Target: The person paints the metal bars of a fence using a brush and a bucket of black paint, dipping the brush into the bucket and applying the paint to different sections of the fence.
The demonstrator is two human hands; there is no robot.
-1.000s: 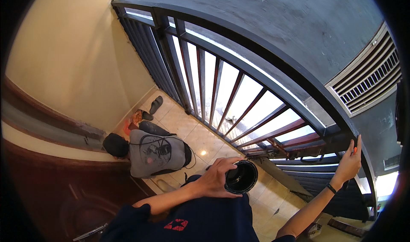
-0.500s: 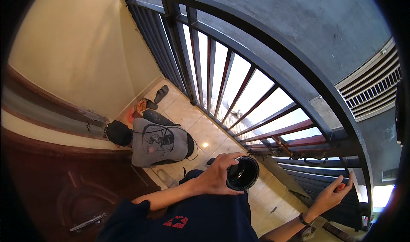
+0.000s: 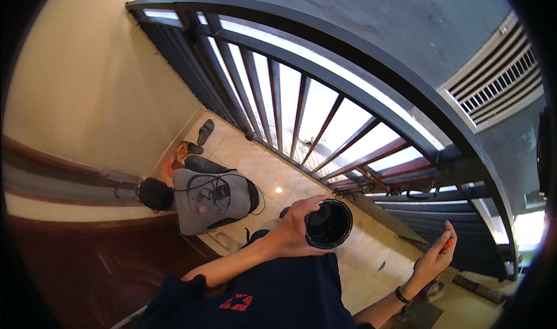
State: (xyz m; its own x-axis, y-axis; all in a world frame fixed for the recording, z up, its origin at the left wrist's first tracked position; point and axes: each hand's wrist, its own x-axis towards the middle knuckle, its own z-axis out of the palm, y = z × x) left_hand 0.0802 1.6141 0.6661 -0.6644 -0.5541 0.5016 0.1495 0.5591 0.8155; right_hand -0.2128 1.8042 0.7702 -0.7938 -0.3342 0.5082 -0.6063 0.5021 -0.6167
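My left hand grips a round black cup in front of my body, its fingers and thumb around the near left side. The cup's mouth faces up, and dark, glossy material coats its inside. Off to the right, beside the lower part of the metal gate, is my right hand, fingers curled upward. A small orange-red object shows between those fingers; most of it is hidden, so its kind is unclear. The right hand appears apart from the gate.
A person in a grey shirt crouches at the left on the tiled floor, by the yellow wall. A dark sandal lies beyond them. A brown wooden door stands at lower left, and a vent grille at upper right.
My right hand has moved left and slightly up, away from the gate's right end, still with the orange-red object. The view has shifted a little; the left hand keeps the cup.
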